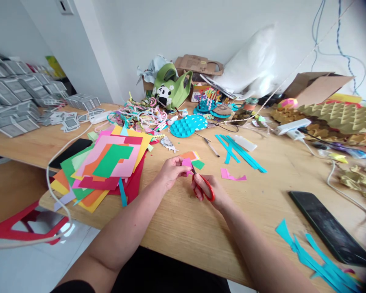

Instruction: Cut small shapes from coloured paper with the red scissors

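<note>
Over the middle of the wooden table, my left hand (171, 172) pinches a small magenta paper piece (186, 163). Red-handled scissors (208, 189) are in my right hand (215, 191), with my fingers through the loops and the blades against the right side of the magenta paper. Just behind the hands lie a small green paper (198, 164) and an orange piece (187, 155). A torn-edged pink scrap (232, 175) rests to the right of the scissors.
Stacked coloured paper (114, 158) lies at the left. Blue strips (240, 152) and a pen (212, 147) are behind the hands. A black phone (327, 226) sits at the right, near more blue strips (317, 260). A green panda bag (171, 89) stands at the back.
</note>
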The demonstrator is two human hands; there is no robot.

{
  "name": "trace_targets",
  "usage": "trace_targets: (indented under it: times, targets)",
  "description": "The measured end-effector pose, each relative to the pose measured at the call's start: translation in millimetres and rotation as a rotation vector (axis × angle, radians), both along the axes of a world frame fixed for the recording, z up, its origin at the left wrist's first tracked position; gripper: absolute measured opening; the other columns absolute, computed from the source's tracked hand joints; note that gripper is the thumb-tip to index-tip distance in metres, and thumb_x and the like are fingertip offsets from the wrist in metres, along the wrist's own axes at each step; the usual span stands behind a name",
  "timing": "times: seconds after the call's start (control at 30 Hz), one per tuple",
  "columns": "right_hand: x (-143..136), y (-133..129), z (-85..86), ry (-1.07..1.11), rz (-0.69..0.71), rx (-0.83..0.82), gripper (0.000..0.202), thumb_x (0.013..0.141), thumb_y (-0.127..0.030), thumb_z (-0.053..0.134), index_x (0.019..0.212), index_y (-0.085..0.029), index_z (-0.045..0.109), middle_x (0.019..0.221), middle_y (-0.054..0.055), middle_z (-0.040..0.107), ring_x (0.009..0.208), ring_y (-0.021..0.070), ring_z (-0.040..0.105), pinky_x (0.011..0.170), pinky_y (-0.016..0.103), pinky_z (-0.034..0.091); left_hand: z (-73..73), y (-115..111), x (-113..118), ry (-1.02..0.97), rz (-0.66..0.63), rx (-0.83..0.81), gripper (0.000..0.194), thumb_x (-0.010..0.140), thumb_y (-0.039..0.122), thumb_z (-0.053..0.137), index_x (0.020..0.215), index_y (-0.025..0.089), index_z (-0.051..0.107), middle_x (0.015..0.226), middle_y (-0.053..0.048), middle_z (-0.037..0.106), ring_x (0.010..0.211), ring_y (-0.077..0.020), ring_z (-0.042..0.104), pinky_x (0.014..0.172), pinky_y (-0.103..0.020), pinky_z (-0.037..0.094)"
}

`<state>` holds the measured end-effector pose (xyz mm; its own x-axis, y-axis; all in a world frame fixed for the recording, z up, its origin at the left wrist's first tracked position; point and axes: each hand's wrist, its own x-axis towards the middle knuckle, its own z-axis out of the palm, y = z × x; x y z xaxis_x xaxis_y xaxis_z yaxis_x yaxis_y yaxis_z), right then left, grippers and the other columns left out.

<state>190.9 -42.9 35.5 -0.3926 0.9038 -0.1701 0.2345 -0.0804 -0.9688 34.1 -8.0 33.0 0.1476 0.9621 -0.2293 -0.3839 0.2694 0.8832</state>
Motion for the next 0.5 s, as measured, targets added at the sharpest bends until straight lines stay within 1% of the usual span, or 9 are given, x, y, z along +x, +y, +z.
trace_targets:
  times: [0.3, 0.5]
  targets:
    - [0.4, -0.1, -0.8, -0.025, -0.008, 0.011, 0.056, 0.084, -0.067, 0.044, 0.064, -0.016, 0.056, 0.038, -0.002, 0.049, 0.036, 0.0092, 0.039, 0.041, 0.023, 0.029, -2.1, 0.9, -0.4, 0.002, -0.002, 0.006, 0.026, 0.057, 0.01, 0.074, 0.078, 0.012, 0.06, 0.07, -0.003, 0.066, 0.058, -0.0091, 0.059, 0.057, -0.022, 0.046]
    - [0.9, 1.0, -2.9, -0.014, -0.01, -0.001, 0.055, 0.083, -0.067, 0.045, 0.064, -0.017, 0.056, 0.038, -0.002, 0.05, 0.036, 0.0089, 0.039, 0.041, 0.023, 0.029, -3.6, 1.8, -0.6, 0.002, -0.006, 0.011, 0.026, 0.056, 0.011, 0.074, 0.078, 0.012, 0.06, 0.071, -0.002, 0.066, 0.059, -0.0091, 0.059, 0.058, -0.022, 0.046]
